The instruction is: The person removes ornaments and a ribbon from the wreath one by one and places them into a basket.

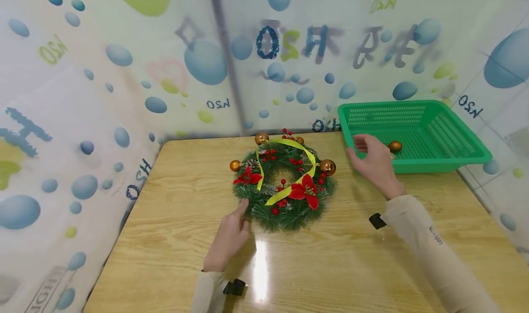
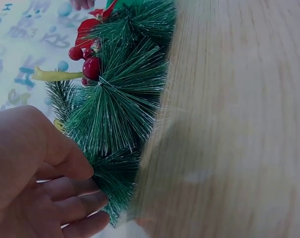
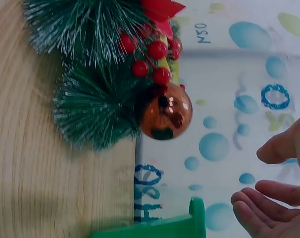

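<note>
A green artificial wreath (image 1: 285,223) with red flowers, red berries, a yellow ribbon and several shiny balls lies on the wooden table. My left hand (image 1: 228,239) is at its near left edge. In the left wrist view that hand's loosely bent fingertips (image 2: 93,201) touch the outer needles, not wrapped around them. My right hand (image 1: 374,161) hovers by the left rim of a green basket (image 1: 450,163), thumb and fingers apart, nothing between them. A gold ball (image 1: 395,146) lies inside the basket. A copper ball (image 3: 163,111) sticks out from the wreath's right side.
The wooden table (image 1: 173,221) meets a patterned sheet (image 1: 256,88) hung behind and along the sides. The basket stands at the back right, its rim reaching past the table's edge. Black straps (image 1: 235,287) show at both wrists.
</note>
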Available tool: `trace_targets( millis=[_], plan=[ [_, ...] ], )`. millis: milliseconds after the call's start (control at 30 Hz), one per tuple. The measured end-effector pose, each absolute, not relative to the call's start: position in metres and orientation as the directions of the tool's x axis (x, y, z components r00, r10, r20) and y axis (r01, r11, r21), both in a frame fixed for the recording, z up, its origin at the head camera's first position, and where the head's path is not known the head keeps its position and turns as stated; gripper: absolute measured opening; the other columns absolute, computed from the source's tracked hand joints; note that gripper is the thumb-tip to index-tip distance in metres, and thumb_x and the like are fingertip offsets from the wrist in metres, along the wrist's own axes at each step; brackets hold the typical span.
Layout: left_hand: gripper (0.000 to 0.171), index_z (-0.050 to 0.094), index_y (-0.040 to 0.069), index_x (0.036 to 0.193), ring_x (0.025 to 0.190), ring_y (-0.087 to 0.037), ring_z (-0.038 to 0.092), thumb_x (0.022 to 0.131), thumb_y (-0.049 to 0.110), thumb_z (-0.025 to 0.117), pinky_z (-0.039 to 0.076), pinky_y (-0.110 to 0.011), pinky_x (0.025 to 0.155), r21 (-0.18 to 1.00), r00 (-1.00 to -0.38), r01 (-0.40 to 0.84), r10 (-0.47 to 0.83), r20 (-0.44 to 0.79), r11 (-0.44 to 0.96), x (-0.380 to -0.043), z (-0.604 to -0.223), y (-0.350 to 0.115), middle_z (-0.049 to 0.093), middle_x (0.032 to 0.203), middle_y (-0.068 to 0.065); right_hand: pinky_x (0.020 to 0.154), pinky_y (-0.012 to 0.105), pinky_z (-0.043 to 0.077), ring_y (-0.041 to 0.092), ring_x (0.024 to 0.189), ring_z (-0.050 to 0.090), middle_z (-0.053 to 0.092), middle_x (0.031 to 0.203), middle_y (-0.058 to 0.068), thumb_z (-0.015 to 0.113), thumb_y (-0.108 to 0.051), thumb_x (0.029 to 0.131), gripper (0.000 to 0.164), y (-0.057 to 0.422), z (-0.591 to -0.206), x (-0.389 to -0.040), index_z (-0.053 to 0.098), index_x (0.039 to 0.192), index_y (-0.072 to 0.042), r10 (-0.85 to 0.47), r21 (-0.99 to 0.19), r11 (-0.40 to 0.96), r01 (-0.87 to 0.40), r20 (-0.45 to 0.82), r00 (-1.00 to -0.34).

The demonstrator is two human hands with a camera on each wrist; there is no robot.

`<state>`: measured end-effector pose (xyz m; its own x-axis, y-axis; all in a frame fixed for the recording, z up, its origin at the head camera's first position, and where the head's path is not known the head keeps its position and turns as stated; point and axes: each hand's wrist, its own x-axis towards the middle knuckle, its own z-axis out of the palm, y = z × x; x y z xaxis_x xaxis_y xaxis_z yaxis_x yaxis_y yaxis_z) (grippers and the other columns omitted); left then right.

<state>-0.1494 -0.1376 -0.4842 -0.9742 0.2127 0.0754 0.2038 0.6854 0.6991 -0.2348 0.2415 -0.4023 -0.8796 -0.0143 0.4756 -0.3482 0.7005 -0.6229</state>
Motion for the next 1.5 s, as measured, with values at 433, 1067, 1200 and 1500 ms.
trace_targets(
  millis=[433, 1067, 1200, 1500],
  plan=[
    [0.065, 0.035, -0.002, 0.154, 0.042, -0.002, 0.033, 0.092, -0.006, 0.052, 0.039, -0.016, 0.041, 0.709, -0.97, 0.215, 0.231, 0.075, 0.671, -0.151, -0.483, -0.137, 0.032, 0.161, -0.021, 0.096, 0.056, 0.052, 0.043, 0.111, 0.061, 0.062, 0.125, 0.029, 0.059, -0.016, 0.099, 0.042, 0.219, -0.42, -0.232, 0.055, 0.132, 0.009, -0.022, -0.661, 0.689, -0.295, 0.388, -0.921],
    [0.066, 0.033, 0.0, 0.156, 0.043, -0.002, 0.035, 0.093, -0.006, 0.052, 0.04, -0.017, 0.041, 0.725, -0.97, 0.206, 0.233, 0.064, 0.657, -0.15, -0.482, -0.137, 0.03, 0.162, -0.019, 0.086, 0.057, 0.053, 0.045, 0.101, 0.061, 0.062, 0.115, 0.033, 0.06, -0.016, 0.097, 0.049, 0.199, -0.442, -0.229, 0.051, 0.132, 0.015, -0.052, -0.642, 0.734, -0.223, 0.274, -0.96],
    [0.067, 0.033, 0.002, 0.156, 0.043, -0.002, 0.035, 0.093, -0.006, 0.053, 0.039, -0.016, 0.041, 0.725, -0.972, 0.197, 0.227, 0.058, 0.66, -0.15, -0.482, -0.138, 0.03, 0.162, -0.018, 0.087, 0.057, 0.054, 0.045, 0.102, 0.062, 0.062, 0.117, 0.032, 0.059, -0.018, 0.097, 0.049, 0.198, -0.443, -0.23, 0.051, 0.133, 0.015, -0.049, -0.662, 0.721, -0.206, 0.248, -0.968],
    [0.067, 0.034, 0.002, 0.155, 0.043, -0.001, 0.035, 0.092, -0.007, 0.053, 0.038, -0.015, 0.041, 0.729, -0.972, 0.199, 0.224, 0.064, 0.655, -0.149, -0.485, -0.141, 0.03, 0.162, -0.018, 0.085, 0.056, 0.057, 0.043, 0.098, 0.064, 0.063, 0.114, 0.03, 0.061, -0.018, 0.097, 0.046, 0.193, -0.444, -0.232, 0.054, 0.13, 0.013, -0.048, -0.662, 0.718, -0.215, 0.262, -0.964]
  ],
)
